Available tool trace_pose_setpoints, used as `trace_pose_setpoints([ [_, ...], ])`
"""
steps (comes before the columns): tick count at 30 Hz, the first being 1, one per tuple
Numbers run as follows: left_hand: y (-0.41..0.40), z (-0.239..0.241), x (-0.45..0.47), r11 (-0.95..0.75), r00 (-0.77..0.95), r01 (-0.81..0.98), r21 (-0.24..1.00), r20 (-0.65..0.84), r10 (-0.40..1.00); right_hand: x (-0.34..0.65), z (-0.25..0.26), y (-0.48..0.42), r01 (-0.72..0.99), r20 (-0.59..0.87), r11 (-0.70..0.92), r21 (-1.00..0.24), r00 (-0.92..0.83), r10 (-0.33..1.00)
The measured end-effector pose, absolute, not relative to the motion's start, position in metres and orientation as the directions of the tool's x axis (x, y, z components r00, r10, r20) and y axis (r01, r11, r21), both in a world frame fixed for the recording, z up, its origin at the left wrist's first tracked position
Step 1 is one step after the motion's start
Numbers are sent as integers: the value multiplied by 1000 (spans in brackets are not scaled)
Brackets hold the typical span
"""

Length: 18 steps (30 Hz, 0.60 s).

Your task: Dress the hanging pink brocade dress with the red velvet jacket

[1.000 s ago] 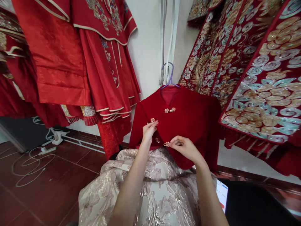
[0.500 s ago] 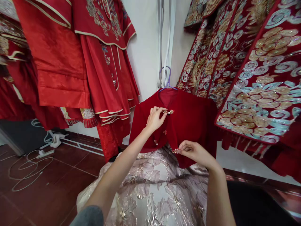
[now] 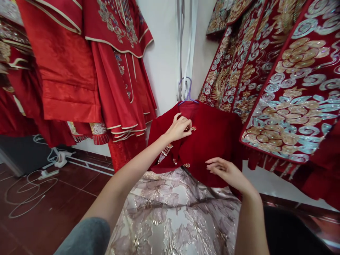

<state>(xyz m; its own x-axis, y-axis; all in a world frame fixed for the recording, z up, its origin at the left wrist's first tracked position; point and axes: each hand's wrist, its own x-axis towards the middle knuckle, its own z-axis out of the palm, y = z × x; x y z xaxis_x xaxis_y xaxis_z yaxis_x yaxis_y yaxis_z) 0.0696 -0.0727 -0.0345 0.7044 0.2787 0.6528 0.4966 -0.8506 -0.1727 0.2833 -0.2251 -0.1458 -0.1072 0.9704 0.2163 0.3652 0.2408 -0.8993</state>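
Observation:
A short red velvet jacket [image 3: 212,141] hangs on a purple hanger [image 3: 189,92], above a pale skirt with a metallic floral pattern [image 3: 170,212]. At the jacket's neck opening, my left hand [image 3: 179,128] pinches an upper beaded clasp [image 3: 193,128], partly hidden by the fingers. My right hand [image 3: 224,172] hovers over the jacket's lower right front, fingers loosely spread and holding nothing. A lower beaded clasp [image 3: 186,165] and its beaded counterpart [image 3: 174,162] lie near the hem, apart from each other. Below my left wrist dangles a beaded tassel [image 3: 165,152].
Red garments with cream piping [image 3: 117,88] hang at the left. Heavily sequined red garments [image 3: 289,106] hang at the right, close to the jacket. A white cable [image 3: 29,191] and a power strip [image 3: 48,174] lie on the tiled floor. White straps [image 3: 183,46] run down the wall.
My right hand has let go of the lower clasp and drawn slightly right. The jacket's right front has swung left. My left hand remains at the upper clasp, its fingers more curled.

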Motion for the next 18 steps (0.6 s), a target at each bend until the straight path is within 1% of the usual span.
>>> trace_pose_setpoints([
  [6, -67, -41, 76, -754, 722, 554, -353, 655, 224, 288, -149, -226, 352, 216, 241, -904, -110, 970],
  [9, -67, -44, 78, -709, 715, 585, -395, 664, 220, 284, -151, -222, 378, 264, 274, -885, -77, 961],
  [11, -69, -42, 78, -704, 703, 600, -380, 670, 238, 272, -147, -212, 372, 374, 340, -864, 21, 927],
  [14, -71, -37, 78, -679, 674, 650, -340, 670, 310, 239, -126, -185, 311, 596, 525, -792, 209, 775],
  [15, -71, -35, 77, -653, 656, 684, -325, 665, 357, 225, -115, -174, 290, 658, 595, -749, 220, 720],
  [16, -70, -33, 77, -619, 636, 722, -310, 651, 415, 210, -103, -162, 280, 705, 650, -706, 194, 682],
  [18, -69, -30, 76, -532, 588, 793, -295, 600, 543, 183, -80, -140, 309, 752, 695, -649, 120, 648],
])
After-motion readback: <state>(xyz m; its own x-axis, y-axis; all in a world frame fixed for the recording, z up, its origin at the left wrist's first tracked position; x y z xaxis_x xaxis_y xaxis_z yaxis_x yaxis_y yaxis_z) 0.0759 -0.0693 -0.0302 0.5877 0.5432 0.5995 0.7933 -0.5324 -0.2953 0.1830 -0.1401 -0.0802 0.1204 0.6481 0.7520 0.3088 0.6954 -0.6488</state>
